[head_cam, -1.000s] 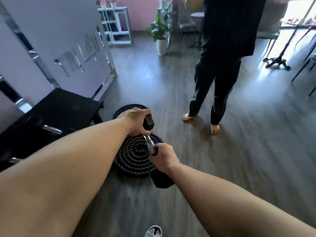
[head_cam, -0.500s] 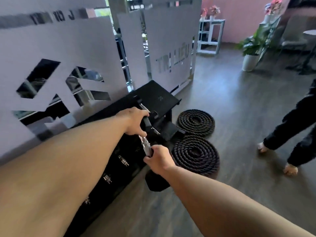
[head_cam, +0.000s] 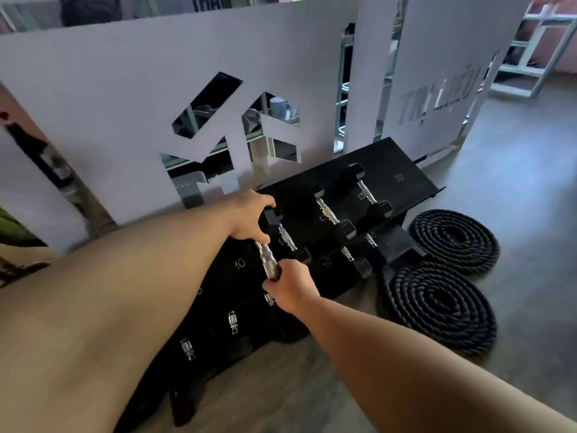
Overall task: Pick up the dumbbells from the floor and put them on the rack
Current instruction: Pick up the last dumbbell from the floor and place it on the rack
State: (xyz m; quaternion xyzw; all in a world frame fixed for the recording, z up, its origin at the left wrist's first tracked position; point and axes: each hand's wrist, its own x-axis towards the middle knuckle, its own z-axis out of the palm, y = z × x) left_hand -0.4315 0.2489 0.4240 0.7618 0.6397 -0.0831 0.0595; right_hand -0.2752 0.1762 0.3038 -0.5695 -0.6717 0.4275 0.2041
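Note:
I hold a black hex dumbbell with a knurled chrome handle [head_cam: 269, 263] in both hands, above the black dumbbell rack [head_cam: 402, 179]. My left hand [head_cam: 249, 217] grips its far end near the black head. My right hand [head_cam: 288, 289] grips the near end of the handle and hides the near head. The dumbbell hangs over the rack's upper tier beside the white "10" mark [head_cam: 239, 264]. Several other dumbbells [head_cam: 327, 210] lie on the upper tier to the right, and more chrome handles [head_cam: 232, 321] show on the lower tier.
Two coiled black battle ropes [head_cam: 443, 310] lie on the grey floor just right of the rack. A white partition with cut-out shapes and mirror strips [head_cam: 125, 104] stands right behind the rack. A white shelf unit [head_cam: 537, 51] is at the far right.
My view has swung left and closer to the rack. Both hands have carried the dumbbell from beside the rack to above its upper tier. The other person has left the view.

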